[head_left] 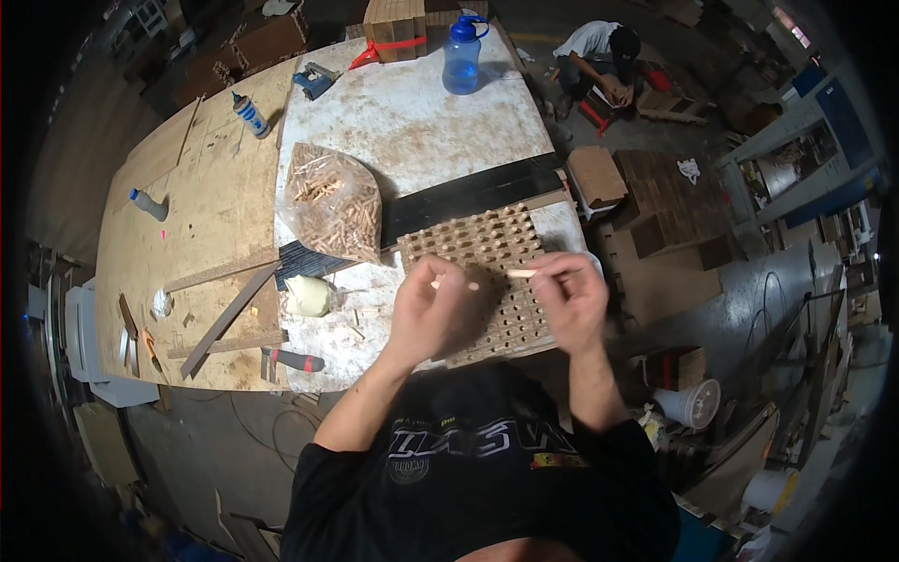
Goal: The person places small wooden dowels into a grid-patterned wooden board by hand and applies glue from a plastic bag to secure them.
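My right hand (pixel 573 298) pinches a short wooden dowel (pixel 520 273) between thumb and fingertips, above a drilled wooden board (pixel 524 339). My left hand (pixel 429 304) is curled closed over the board's left part; pale dowel ends (pixel 473 287) show at its fingers, while the rest of its contents is hidden. Upright dowels (pixel 479 225) fill the board's far rows, and open holes show in the nearer rows. Just beyond the left hand, a clear plastic bag (pixel 370 201) full of loose dowels lies on the table.
A black plank (pixel 440 201) lies behind the board. Left of my hands are a pale wrapped lump (pixel 307 296), a dark strip (pixel 228 323) and a red-black handled tool (pixel 298 360). Farther off stand a blue bottle (pixel 462 61), a glue bottle (pixel 250 115) and a nail gun (pixel 316 81). Another person (pixel 599 66) crouches at far right.
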The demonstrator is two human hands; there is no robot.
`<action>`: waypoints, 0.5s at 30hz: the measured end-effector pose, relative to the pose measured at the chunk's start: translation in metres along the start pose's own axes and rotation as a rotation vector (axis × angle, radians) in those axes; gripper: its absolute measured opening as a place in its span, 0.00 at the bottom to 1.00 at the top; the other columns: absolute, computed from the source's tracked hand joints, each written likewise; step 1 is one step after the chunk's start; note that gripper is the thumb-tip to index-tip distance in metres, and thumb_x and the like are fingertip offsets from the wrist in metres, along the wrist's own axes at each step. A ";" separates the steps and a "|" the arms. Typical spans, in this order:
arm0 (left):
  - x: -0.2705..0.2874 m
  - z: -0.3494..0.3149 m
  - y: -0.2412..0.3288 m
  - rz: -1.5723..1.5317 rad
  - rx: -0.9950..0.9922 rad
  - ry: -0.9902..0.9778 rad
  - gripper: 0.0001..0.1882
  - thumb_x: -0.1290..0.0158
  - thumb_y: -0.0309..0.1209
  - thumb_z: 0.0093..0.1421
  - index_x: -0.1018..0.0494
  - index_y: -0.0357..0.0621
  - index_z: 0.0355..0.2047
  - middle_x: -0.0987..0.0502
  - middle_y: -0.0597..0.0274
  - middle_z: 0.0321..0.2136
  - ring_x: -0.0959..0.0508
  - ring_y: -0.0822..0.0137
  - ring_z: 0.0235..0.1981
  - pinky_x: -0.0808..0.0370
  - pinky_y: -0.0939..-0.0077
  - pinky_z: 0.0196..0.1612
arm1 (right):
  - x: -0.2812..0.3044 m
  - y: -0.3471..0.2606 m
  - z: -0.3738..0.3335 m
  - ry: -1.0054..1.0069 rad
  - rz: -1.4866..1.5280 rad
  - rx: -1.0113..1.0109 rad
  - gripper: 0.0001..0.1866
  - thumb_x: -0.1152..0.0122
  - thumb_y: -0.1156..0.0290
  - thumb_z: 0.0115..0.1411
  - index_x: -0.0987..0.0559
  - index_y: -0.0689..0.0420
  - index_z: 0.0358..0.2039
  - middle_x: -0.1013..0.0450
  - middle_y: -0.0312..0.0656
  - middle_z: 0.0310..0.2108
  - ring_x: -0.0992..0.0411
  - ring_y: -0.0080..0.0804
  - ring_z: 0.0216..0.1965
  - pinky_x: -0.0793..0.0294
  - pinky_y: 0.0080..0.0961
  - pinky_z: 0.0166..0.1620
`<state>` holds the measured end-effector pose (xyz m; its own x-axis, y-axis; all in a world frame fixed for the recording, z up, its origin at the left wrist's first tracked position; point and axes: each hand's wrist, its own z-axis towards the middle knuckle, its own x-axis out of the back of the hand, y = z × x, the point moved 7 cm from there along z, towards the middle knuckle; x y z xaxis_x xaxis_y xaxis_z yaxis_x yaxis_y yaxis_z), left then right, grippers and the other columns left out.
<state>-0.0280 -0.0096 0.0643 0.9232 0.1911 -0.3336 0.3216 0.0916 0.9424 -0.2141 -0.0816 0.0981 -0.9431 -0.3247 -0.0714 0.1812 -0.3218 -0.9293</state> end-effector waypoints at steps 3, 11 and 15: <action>-0.007 0.005 -0.008 0.079 -0.030 0.010 0.11 0.49 0.37 0.74 0.32 0.42 0.39 0.27 0.70 0.26 0.33 0.82 0.21 0.33 0.86 0.23 | 0.057 0.029 0.019 0.065 -0.153 -0.161 0.07 0.33 0.80 0.62 0.20 0.64 0.40 0.19 0.41 0.38 0.21 0.24 0.40 0.21 0.23 0.45; -0.002 0.011 -0.027 0.148 -0.041 0.089 0.12 0.49 0.39 0.74 0.31 0.43 0.40 0.28 0.70 0.27 0.32 0.82 0.23 0.32 0.86 0.24 | 0.038 0.037 0.037 -0.240 -0.595 -0.085 0.06 0.29 0.72 0.59 0.16 0.57 0.36 0.18 0.41 0.36 0.19 0.34 0.37 0.21 0.28 0.43; 0.001 0.012 -0.026 0.127 -0.018 0.126 0.12 0.49 0.39 0.74 0.31 0.43 0.40 0.28 0.70 0.27 0.32 0.82 0.23 0.32 0.86 0.24 | 0.018 0.024 0.042 -0.375 -0.770 0.141 0.04 0.31 0.73 0.57 0.18 0.55 0.33 0.20 0.43 0.33 0.21 0.43 0.37 0.22 0.34 0.42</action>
<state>-0.0333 -0.0232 0.0394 0.9221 0.3226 -0.2136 0.1996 0.0762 0.9769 -0.2150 -0.1326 0.0901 -0.6676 -0.2351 0.7065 -0.4136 -0.6719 -0.6144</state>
